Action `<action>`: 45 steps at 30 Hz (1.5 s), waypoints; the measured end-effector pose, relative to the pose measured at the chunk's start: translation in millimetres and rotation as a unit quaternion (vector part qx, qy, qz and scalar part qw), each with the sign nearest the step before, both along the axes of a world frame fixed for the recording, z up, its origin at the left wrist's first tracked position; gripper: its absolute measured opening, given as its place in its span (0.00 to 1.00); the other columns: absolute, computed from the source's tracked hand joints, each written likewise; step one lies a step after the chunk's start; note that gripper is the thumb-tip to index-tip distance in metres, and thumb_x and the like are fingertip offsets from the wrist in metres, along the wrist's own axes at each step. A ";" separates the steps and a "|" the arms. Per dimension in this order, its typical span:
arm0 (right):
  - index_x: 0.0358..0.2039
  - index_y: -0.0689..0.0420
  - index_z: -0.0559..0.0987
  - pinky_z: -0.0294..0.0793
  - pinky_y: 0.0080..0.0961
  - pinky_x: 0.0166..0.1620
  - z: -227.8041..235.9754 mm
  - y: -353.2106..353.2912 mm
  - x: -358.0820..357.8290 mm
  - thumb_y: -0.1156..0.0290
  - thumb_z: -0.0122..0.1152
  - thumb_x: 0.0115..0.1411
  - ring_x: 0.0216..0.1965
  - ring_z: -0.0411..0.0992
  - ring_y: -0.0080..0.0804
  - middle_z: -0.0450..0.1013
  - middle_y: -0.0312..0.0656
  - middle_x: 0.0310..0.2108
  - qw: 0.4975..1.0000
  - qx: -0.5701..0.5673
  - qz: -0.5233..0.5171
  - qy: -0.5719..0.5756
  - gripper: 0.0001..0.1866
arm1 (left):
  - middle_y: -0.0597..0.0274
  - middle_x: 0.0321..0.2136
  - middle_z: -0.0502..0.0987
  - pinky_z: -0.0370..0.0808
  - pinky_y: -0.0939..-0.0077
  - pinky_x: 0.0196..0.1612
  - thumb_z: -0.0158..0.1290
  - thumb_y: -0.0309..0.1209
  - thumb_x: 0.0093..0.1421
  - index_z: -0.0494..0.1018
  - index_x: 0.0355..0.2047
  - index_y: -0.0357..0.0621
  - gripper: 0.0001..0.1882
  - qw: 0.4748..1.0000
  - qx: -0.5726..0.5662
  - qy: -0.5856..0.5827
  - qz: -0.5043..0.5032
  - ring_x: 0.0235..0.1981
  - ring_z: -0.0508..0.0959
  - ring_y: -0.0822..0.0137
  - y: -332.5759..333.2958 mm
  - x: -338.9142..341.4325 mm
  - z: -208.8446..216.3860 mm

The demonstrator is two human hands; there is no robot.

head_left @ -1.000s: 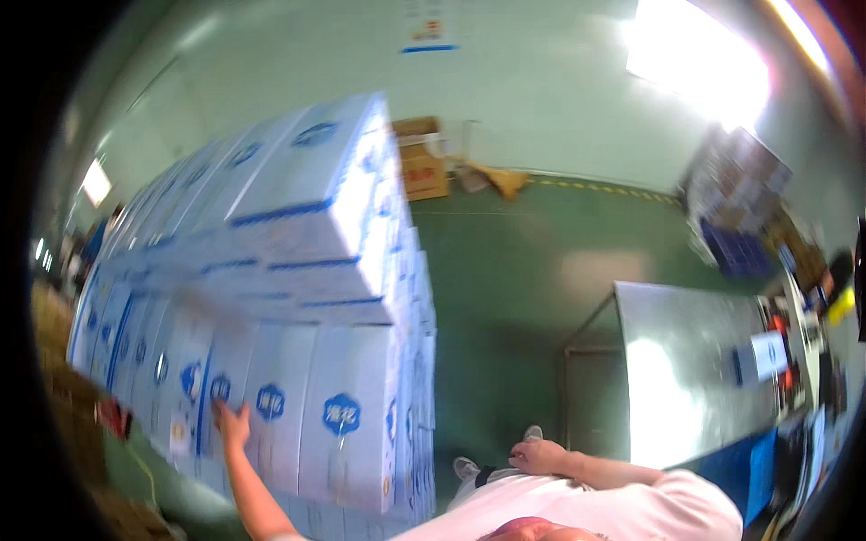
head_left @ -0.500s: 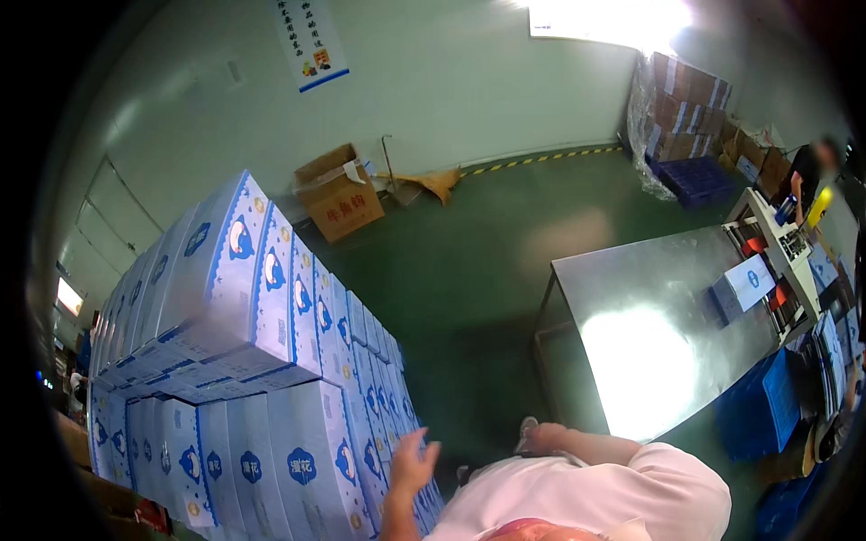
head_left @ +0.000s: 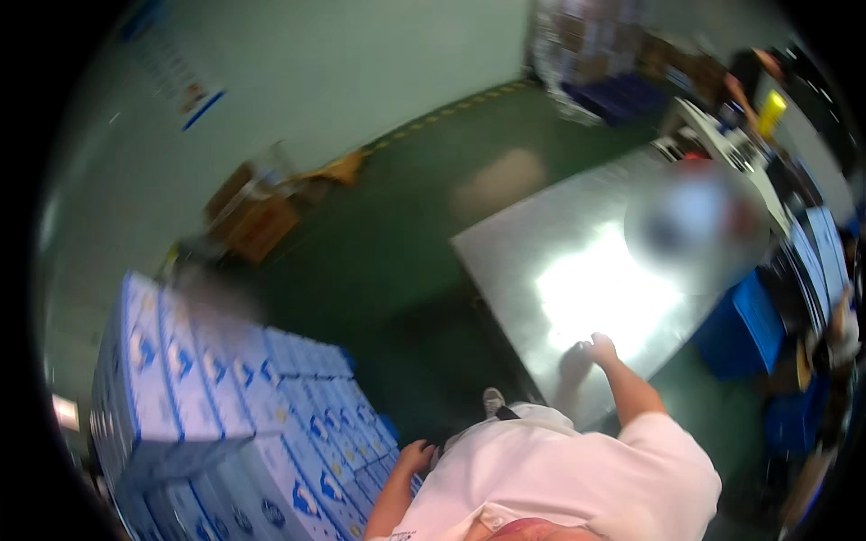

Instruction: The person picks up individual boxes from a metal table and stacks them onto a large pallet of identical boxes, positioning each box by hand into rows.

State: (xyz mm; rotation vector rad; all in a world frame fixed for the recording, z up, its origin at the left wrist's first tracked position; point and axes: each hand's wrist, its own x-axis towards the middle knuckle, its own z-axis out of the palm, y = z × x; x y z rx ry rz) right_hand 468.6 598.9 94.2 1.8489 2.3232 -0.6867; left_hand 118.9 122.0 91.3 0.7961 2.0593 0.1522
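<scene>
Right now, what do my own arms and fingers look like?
Your left forearm and right forearm are bare; no glove shows on the left fingers or right fingers. Your pale pinkish shirt has a short right sleeve.

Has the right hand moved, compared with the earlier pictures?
Yes. The right hand has shifted rightward against the metal table: from outside its left edge to over its top in the view.

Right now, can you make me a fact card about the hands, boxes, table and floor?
Left hand: beside the blue-and-white boxes; touching unclear
Right hand: over the shiny metal table; nothing visibly held
Boxes: stacked, on the left
Table: on the right; something blurred at its far end
Floor: green; brown carton near the wall
</scene>
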 end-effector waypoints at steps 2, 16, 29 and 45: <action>0.46 0.60 0.76 0.72 0.43 0.53 24.4 29.1 12.6 0.57 0.54 0.55 0.49 0.72 0.52 0.72 0.57 0.50 0.998 -0.016 -0.060 -0.010 0.23 | 0.44 0.49 0.76 0.70 0.63 0.56 0.52 0.48 0.60 0.75 0.50 0.41 0.26 0.997 -0.018 -0.029 0.076 0.52 0.75 0.49 -14.3 6.0 -23.3; 0.60 0.56 0.67 0.68 0.44 0.58 -8.8 277.3 141.6 0.62 0.59 0.53 0.56 0.68 0.54 0.68 0.54 0.56 0.981 0.091 -0.162 -0.056 0.33 | 0.48 0.49 0.77 0.72 0.63 0.53 0.52 0.50 0.59 0.74 0.52 0.43 0.27 0.987 -0.055 -0.014 0.148 0.51 0.76 0.50 64.4 33.6 66.2; 0.62 0.57 0.61 0.63 0.49 0.61 10.9 477.6 197.2 0.54 0.55 0.56 0.63 0.60 0.49 0.59 0.47 0.64 0.959 0.128 -0.117 -0.223 0.36 | 0.49 0.47 0.78 0.72 0.61 0.52 0.51 0.50 0.60 0.74 0.51 0.45 0.26 0.983 -0.104 0.002 0.150 0.49 0.76 0.50 67.8 59.6 67.8; 0.64 0.54 0.59 0.65 0.51 0.57 50.2 366.1 119.1 0.51 0.60 0.53 0.61 0.62 0.48 0.58 0.46 0.64 0.952 0.174 -0.138 -0.210 0.41 | 0.47 0.45 0.78 0.73 0.60 0.50 0.52 0.47 0.59 0.75 0.49 0.42 0.26 0.991 -0.054 -0.026 0.120 0.48 0.76 0.49 115.1 71.7 71.9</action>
